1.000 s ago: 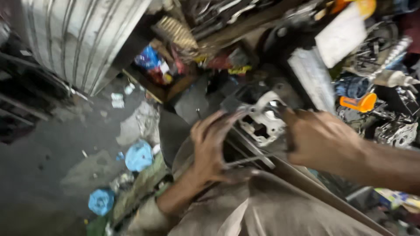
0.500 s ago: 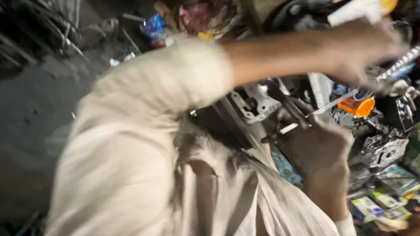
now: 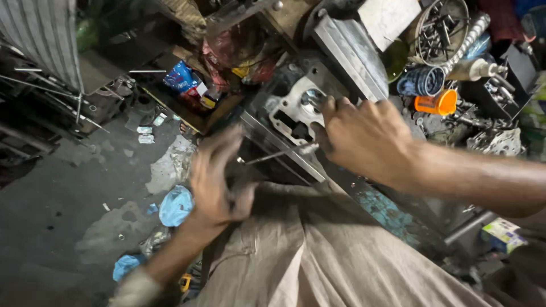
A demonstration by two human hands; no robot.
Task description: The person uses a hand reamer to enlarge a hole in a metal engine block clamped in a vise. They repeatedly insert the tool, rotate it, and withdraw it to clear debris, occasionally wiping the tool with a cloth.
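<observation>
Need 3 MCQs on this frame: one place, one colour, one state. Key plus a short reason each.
1. Where is the right hand?
A. on the grey engine part at the bench edge
B. on the floor
C. inside the wire basket

2. What colour is the small cup on the bench right of the engine part?
A. green
B. orange
C. white

3. How is the left hand?
A. flat on the floor
B. holding the cup
C. raised below the engine part, blurred, by a thin metal rod

Key: 1 A, the fingers rest on the part's right side. 2 B, it is bright orange. 3 C, it hangs over the lap near the rod's left end; the blur hides whether it grips anything.
</observation>
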